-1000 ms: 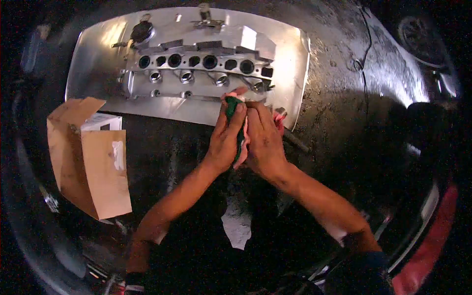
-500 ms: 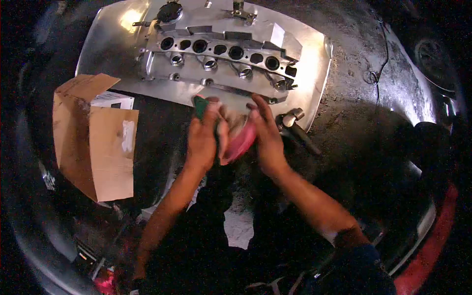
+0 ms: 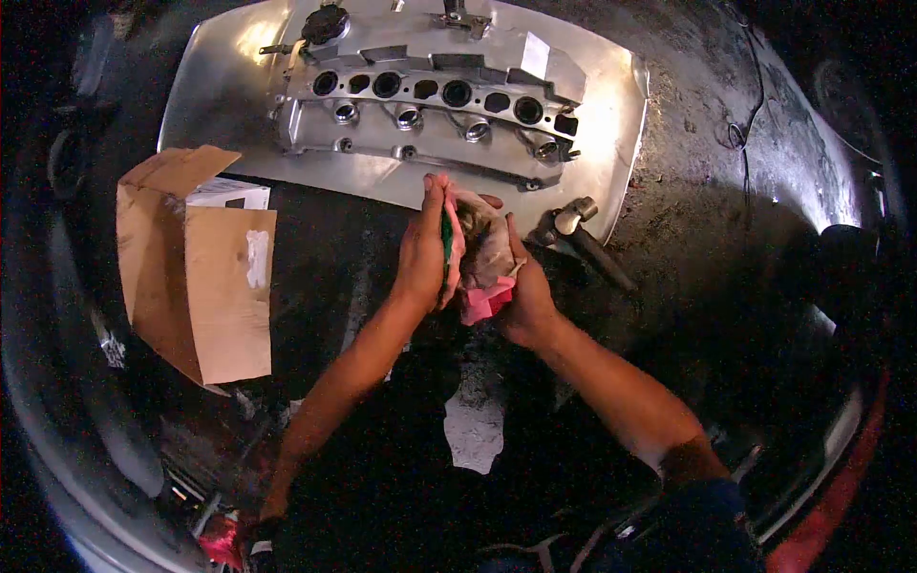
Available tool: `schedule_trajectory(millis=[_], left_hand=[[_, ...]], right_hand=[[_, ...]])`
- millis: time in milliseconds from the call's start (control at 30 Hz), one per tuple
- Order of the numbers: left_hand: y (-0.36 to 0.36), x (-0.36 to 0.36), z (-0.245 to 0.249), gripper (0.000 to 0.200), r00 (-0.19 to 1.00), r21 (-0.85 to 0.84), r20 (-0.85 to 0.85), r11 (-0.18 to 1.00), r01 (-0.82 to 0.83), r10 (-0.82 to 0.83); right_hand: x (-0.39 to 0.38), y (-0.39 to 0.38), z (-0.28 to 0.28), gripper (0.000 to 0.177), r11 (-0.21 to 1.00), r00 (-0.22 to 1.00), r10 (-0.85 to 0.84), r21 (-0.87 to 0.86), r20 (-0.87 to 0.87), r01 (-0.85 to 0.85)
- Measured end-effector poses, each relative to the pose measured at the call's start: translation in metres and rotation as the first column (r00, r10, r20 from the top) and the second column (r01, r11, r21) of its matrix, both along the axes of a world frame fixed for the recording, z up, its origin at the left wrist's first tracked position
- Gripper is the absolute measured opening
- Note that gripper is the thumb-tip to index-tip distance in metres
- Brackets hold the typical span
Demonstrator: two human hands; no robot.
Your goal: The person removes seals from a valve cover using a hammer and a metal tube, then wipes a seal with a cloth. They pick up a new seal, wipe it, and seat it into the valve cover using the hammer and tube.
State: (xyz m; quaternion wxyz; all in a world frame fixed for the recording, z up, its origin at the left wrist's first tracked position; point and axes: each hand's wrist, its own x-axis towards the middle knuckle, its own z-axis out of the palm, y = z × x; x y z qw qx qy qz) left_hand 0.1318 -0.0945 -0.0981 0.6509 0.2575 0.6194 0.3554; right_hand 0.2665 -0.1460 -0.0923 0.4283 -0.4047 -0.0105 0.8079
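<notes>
And here we are with both hands busy on the rag bundle, held up in the middle, just in front of the near edge of a silver sheet; the left hand is clamped on the pink and green side, thumb pointing up, while the right hand curls around the other side, stained pale cloth and bright pink bunched against its palm, some of its fingers hidden behind the folds! Beyond them, flat on that sheet, lies a long metal engine part, a row of dark openings along it, and a round black cap at its upper left; over by the sheet's near right corner, a tool with a dark handle lies near the right hand, and away to the left stands an open cardboard box, something white tucked inside
</notes>
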Motion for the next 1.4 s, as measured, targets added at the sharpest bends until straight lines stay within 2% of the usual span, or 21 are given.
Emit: schedule_trajectory(millis=[33, 100, 167, 267, 300, 400, 533, 667, 733, 767, 833, 867, 900, 967, 1033, 1133, 1167, 1233, 1267, 1367, 1400], left_hand=[[0.0, -0.003, -0.008, 0.069, 0.997, -0.001, 0.069, 0.999, 0.043, -0.043], [-0.002, -0.008, -0.017, 0.064, 0.982, 0.147, -0.083, 0.972, 0.182, -0.171], [0.003, -0.008, 0.0, 0.054, 0.822, 0.343, -0.527, 0.831, 0.438, -0.216], [0.007, -0.003, 0.036, 0.044, 0.715, 0.513, -0.697, 0.736, 0.442, 0.056], [0.006, -0.006, 0.045, 0.035, 0.707, 0.582, -0.702, 0.638, 0.504, 0.082], [-0.006, -0.009, 0.048, 0.032, 0.58, 0.45, -0.801, 0.495, 0.744, -0.144], [-0.003, -0.017, 0.031, 0.037, 0.541, 0.428, -0.831, 0.469, 0.773, -0.134], [-0.005, -0.008, 0.034, 0.026, 0.844, 0.489, -0.509, 0.75, 0.445, -0.168], [-0.002, -0.013, 0.039, 0.024, 0.959, 0.375, -0.203, 0.889, 0.261, -0.196], [-0.003, -0.012, 0.033, 0.027, 0.977, 0.425, -0.15, 0.882, 0.205, -0.155], [-0.006, -0.012, 0.03, 0.028, 0.984, 0.362, -0.068, 0.915, 0.181, -0.167], [-0.008, -0.011, 0.029, 0.028, 0.985, 0.327, -0.026, 0.93, 0.17, -0.171], [-0.008, -0.011, 0.032, 0.028, 0.965, 0.273, -0.093, 0.926, 0.26, -0.244], [-0.008, -0.013, 0.041, 0.028, 0.896, 0.146, -0.209, 0.894, 0.425, -0.392], [-0.012, -0.004, 0.042, 0.027, 0.912, 0.235, -0.232, 0.89, 0.39, -0.339], [-0.012, 0.001, 0.043, 0.027, 0.898, 0.33, -0.31, 0.85, 0.411, -0.313], [-0.011, 0.002, 0.043, 0.028, 0.886, 0.355, -0.343, 0.83, 0.43, -0.312], [-0.014, 0.001, 0.038, 0.025, 0.912, 0.244, -0.276, 0.895, 0.373, -0.304], [-0.015, 0.001, 0.036, 0.024, 0.924, 0.184, -0.243, 0.921, 0.344, -0.297], [-0.015, 0.002, 0.038, 0.021, 0.917, 0.369, -0.343, 0.868, 0.332, -0.205], [-0.014, 0.003, 0.04, 0.02, 0.928, 0.322, -0.311, 0.896, 0.307, -0.206]], right_hand=[[0.0, -0.001, 0.001, 0.072, 1.0, 0.999, 0.0, -0.002, -0.054, -0.001], [-0.001, 0.001, 0.008, 0.072, 0.992, 0.989, -0.057, -0.121, -0.139, 0.041], [-0.004, 0.019, 0.038, 0.07, 0.931, 0.967, -0.182, -0.347, -0.18, 0.11], [0.008, 0.006, 0.011, 0.065, 0.989, 0.992, -0.029, -0.15, -0.121, 0.01], [0.009, 0.007, 0.011, 0.064, 0.993, 0.995, -0.008, -0.119, -0.1, -0.004], [0.014, 0.009, 0.01, 0.058, 0.993, 0.999, -0.03, -0.117, -0.045, 0.024], [0.014, 0.015, 0.016, 0.049, 0.998, 0.994, 0.064, -0.023, 0.085, -0.062], [0.031, 0.012, 0.003, 0.046, 0.998, 0.992, 0.025, -0.066, 0.122, -0.017], [0.05, 0.015, -0.01, 0.05, 0.999, 0.99, 0.054, -0.003, -0.133, -0.055], [0.053, 0.015, -0.013, 0.052, 0.999, 0.972, 0.017, 0.053, -0.235, -0.005], [0.048, 0.021, -0.006, 0.055, 0.984, 0.999, -0.012, 0.178, -0.036, 0.018], [0.036, 0.023, -0.004, 0.056, 0.971, 0.963, -0.032, 0.238, 0.266, -0.033], [0.029, 0.025, 0.0, 0.058, 0.956, 0.837, -0.068, 0.275, 0.543, -0.101], [0.031, 0.029, 0.011, 0.058, 0.914, 0.799, -0.014, 0.332, 0.601, -0.234], [0.033, 0.033, 0.024, 0.049, 0.87, 0.817, -0.03, 0.417, 0.576, -0.263], [0.035, 0.033, 0.033, 0.041, 0.806, 0.33, 0.203, 0.034, 0.922, -0.591], [0.033, 0.031, 0.03, 0.04, 0.842, 0.406, 0.184, 0.069, 0.895, -0.535], [0.028, 0.023, 0.012, 0.039, 0.905, 0.547, 0.132, 0.124, 0.827, -0.406], [0.028, 0.018, -0.005, 0.042, 0.893, 0.539, 0.024, 0.224, 0.842, -0.39], [0.03, 0.013, -0.023, 0.051, 0.819, 0.527, -0.279, 0.486, 0.803, -0.306], [0.029, 0.014, -0.018, 0.055, 0.78, 0.516, -0.371, 0.561, 0.772, -0.278]])
